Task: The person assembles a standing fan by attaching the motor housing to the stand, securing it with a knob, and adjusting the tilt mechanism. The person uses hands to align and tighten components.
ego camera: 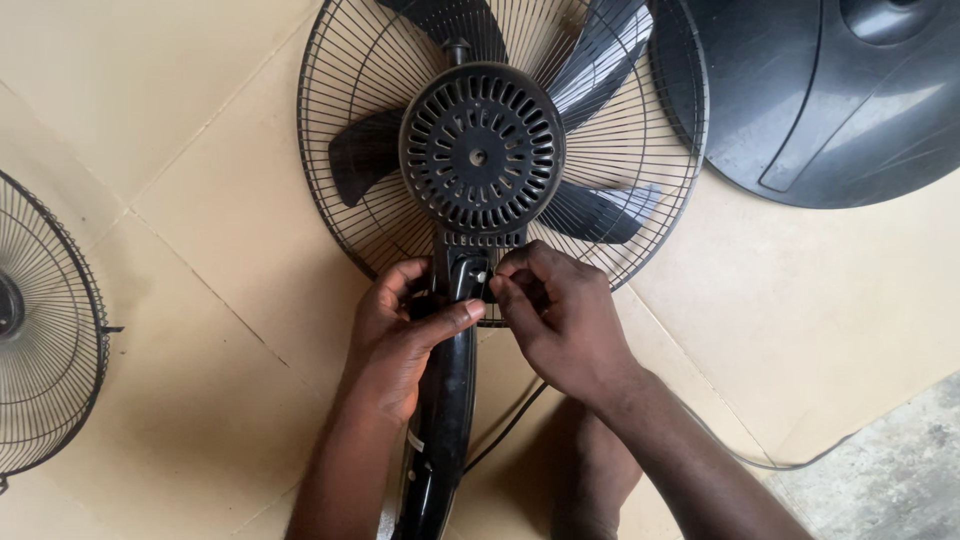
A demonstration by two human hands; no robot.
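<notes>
A black fan lies face down on the tiled floor, its round vented motor housing (481, 150) up, dark blades and the wire rear guard (640, 130) beneath it. The black neck (447, 400) of the stand runs down toward me. My left hand (400, 330) wraps around the neck just below the motor, thumb across it. My right hand (555, 315) pinches at a small fitting (480, 276) on the neck joint, fingertips together; what it grips is too small to tell.
A loose wire fan guard (45, 330) lies at the left edge. A big black round fan base (830, 100) rests at the top right, overlapping the guard's rim. A black power cord (505, 430) trails under my right forearm. Rough grey concrete (890, 480) begins at the bottom right.
</notes>
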